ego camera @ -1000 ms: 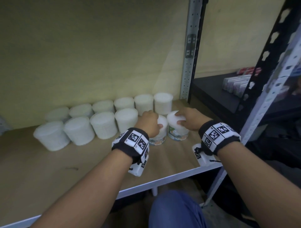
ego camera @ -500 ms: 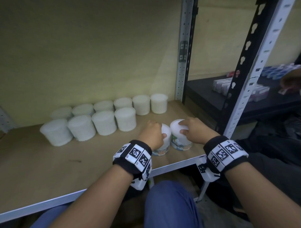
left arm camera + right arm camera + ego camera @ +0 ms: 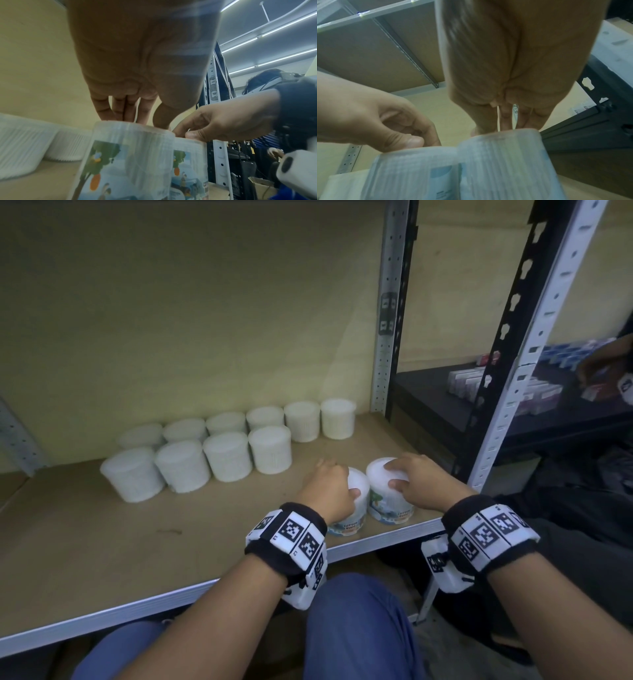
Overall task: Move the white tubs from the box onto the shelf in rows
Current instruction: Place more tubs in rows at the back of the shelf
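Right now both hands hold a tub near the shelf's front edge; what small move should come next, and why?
Probably slide both tubs back and left to close up the second row. The left hand and right hand each grip a labelled tub near the shelf edge, while the second row holds four tubs against six in the back row, leaving bare board after its last tub.

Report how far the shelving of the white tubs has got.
Done: ten tubs stand on the shelf, a back row of six and a front row of four. In hand: the left hand and right hand each grip a labelled tub near the shelf's front edge. Left: two front-row gaps; the box is out of view.
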### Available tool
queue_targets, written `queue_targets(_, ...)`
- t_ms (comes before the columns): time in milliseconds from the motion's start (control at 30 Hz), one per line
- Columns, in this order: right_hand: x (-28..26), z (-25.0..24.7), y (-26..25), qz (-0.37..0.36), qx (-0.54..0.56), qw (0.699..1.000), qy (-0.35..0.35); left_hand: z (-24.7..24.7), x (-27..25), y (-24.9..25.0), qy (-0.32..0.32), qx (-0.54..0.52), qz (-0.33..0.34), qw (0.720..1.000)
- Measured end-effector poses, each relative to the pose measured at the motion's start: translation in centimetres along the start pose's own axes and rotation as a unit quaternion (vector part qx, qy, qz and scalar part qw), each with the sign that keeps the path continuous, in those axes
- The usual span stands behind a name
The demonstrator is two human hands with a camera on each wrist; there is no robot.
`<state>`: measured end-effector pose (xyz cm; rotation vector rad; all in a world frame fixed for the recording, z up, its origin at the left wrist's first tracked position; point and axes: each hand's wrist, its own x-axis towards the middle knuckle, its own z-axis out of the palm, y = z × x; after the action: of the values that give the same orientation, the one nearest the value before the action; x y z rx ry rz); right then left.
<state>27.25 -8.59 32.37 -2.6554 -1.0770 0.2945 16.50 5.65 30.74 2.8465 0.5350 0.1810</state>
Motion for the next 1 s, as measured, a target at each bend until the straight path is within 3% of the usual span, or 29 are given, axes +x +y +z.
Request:
queue_targets(333, 0.1, 0.1, -0.1, 0.002, 0.014, 1.000, 0.008, -0.6, 0.2, -0.1, -0.005, -0.046, -0.022, 0.999)
queue_targets(533, 0.8, -1.1, -0.6, -0.005, 0.004, 1.000, 0.029, -1.8, 0.6, -1.8, 0.030, -0.116, -0.052, 0.991)
queue_targets(700, 1.7, -2.1, -3.6, -0.025, 0.036, 0.995, 0.091, -3.8, 0.2, -4.9, 0.042, -0.138, -0.085, 0.986)
queue_targets(1000, 5.4, -0.8, -12.6, -0.074, 0.093, 0.990, 0.076, -6.9, -0.5, -12.4, 0.049, -0.121, -0.138, 0.982)
